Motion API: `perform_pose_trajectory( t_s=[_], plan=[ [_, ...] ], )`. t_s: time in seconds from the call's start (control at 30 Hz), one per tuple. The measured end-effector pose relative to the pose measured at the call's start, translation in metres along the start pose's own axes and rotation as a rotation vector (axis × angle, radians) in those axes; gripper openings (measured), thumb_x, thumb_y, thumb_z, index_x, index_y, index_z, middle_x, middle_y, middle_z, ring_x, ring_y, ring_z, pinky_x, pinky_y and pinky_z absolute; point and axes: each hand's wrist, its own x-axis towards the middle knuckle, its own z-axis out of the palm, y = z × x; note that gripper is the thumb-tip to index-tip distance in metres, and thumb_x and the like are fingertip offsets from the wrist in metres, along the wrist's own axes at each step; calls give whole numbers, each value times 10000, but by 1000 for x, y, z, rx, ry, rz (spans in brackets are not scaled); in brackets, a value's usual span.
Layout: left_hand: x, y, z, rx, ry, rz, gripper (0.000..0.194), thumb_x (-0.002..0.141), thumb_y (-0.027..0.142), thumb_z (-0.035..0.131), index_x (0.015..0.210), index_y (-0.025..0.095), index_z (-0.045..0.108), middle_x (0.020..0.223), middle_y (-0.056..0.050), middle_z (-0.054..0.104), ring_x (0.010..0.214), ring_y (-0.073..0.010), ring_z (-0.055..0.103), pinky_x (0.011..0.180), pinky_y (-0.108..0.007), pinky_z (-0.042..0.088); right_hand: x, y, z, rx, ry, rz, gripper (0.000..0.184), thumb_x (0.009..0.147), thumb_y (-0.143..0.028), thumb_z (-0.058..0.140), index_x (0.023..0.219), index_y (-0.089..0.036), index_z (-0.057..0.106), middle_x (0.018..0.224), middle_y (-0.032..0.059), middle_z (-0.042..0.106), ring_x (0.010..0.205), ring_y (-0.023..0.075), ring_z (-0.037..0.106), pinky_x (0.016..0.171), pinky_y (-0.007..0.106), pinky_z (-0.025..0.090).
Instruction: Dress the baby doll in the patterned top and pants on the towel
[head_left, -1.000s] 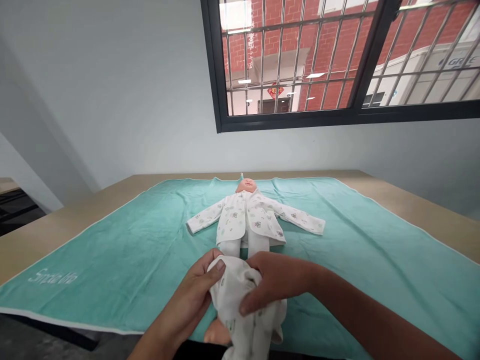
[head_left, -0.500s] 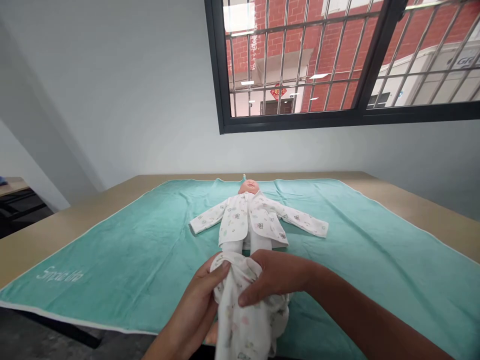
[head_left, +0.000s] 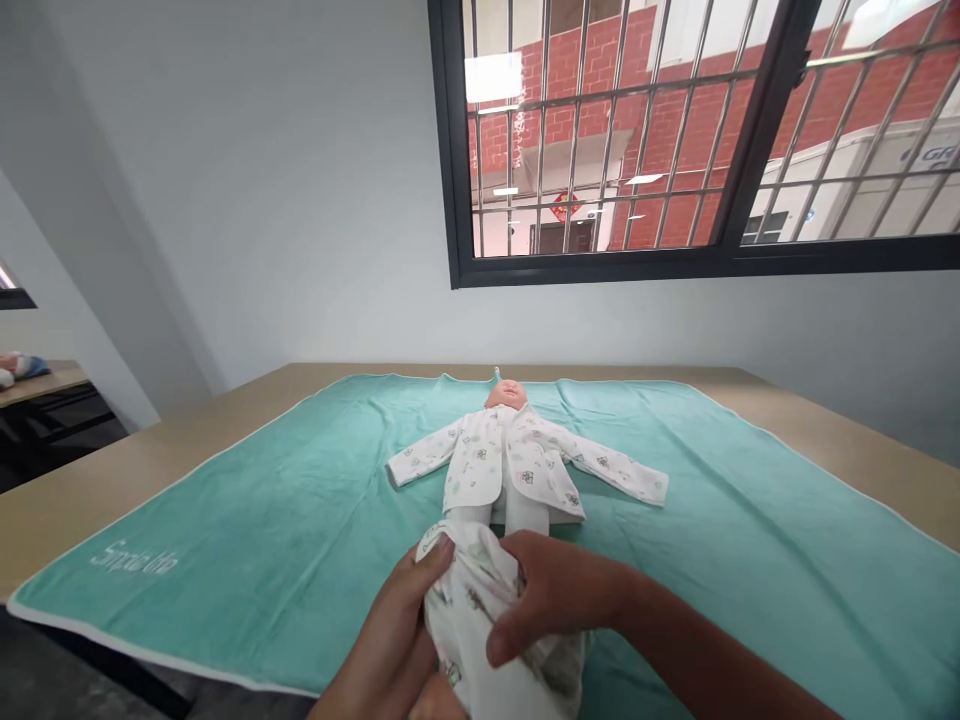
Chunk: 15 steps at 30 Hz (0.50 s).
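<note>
A baby doll (head_left: 507, 393) lies on its back, head at the far side, wearing an open white printed jacket (head_left: 474, 470) with both sleeves spread. White patterned baby pants (head_left: 487, 625) are bunched around its lower legs at the near side. My left hand (head_left: 401, 625) grips the pants' left edge, thumb on top. From the right, my right hand (head_left: 551, 590) holds the cloth between thumb and fingers. Pale upper legs show between jacket and pants. Beside my left hand, at the bottom edge, a skin-toned part of the doll is partly visible.
A teal blanket (head_left: 285, 520) with white edging covers most of the wooden table (head_left: 855, 420). Beyond the table stands a wall with a barred window (head_left: 600, 130). At far left is another table (head_left: 45, 382) with something lying on it.
The camera view has tilted up a little, so the scene sits lower. Both hands keep hold of the pants, whose folds have shifted and spread between them.
</note>
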Motion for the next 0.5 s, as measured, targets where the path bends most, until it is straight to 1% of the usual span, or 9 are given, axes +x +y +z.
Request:
perform_pose_trajectory(
  t_s=[0.03,0.07,0.13,0.2,0.27,0.3,0.37,0.47,0.5],
  plan=[
    [0,0,0,-20,11,-25,460,822,431,635,1166,125,633,891,-125,721,772,-248,678,772,-339,505,0,-1,-2,-14,-27,17,392,590,-374,816,913,-186,700,902,14,692,874,214,611,767,292,459],
    [-1,0,1,-21,17,-51,490,818,458,631,1178,125,627,892,-130,721,781,-255,679,774,-344,506,0,-1,-3,26,-10,11,380,615,-380,801,928,-191,698,911,16,691,891,215,612,785,298,460],
    [-3,2,1,44,2,-79,548,777,495,668,1175,120,631,900,-137,720,813,-271,675,770,-349,506,5,1,-3,198,107,-40,350,685,-404,749,959,-196,682,913,22,685,903,210,615,813,316,462],
    [-4,4,-1,174,-48,-57,606,665,480,775,1128,106,661,899,-136,720,833,-289,666,740,-340,508,11,5,0,368,226,-86,350,708,-422,725,961,-188,665,903,31,677,878,203,620,818,331,467],
    [-4,6,-2,280,-75,-28,614,576,431,844,1064,90,691,873,-129,723,822,-292,662,711,-323,509,15,8,5,451,266,-105,382,705,-445,722,977,-185,657,906,40,677,850,201,624,815,347,474],
    [-4,7,-2,286,-68,-12,594,577,418,846,1046,87,696,861,-126,723,811,-287,662,706,-319,510,15,8,6,451,265,-116,395,717,-459,708,998,-186,656,919,45,678,852,202,624,824,352,473],
    [-2,8,-3,204,-24,7,526,659,415,796,1064,98,685,868,-123,723,801,-268,666,726,-321,513,13,5,8,352,195,-111,409,728,-473,695,1020,-188,664,947,49,685,876,206,624,836,348,468],
    [-2,5,-6,32,56,1,464,745,409,724,1120,144,657,871,-107,725,775,-247,674,750,-335,520,5,-2,6,43,15,-18,404,623,-405,788,956,-191,705,956,35,699,897,226,620,794,311,469],
    [-3,4,-9,10,74,-16,458,758,416,707,1130,153,653,866,-105,726,773,-249,676,760,-344,520,4,-4,5,-9,-16,6,388,597,-369,805,931,-195,715,949,27,703,895,230,620,776,299,470]
  ],
)
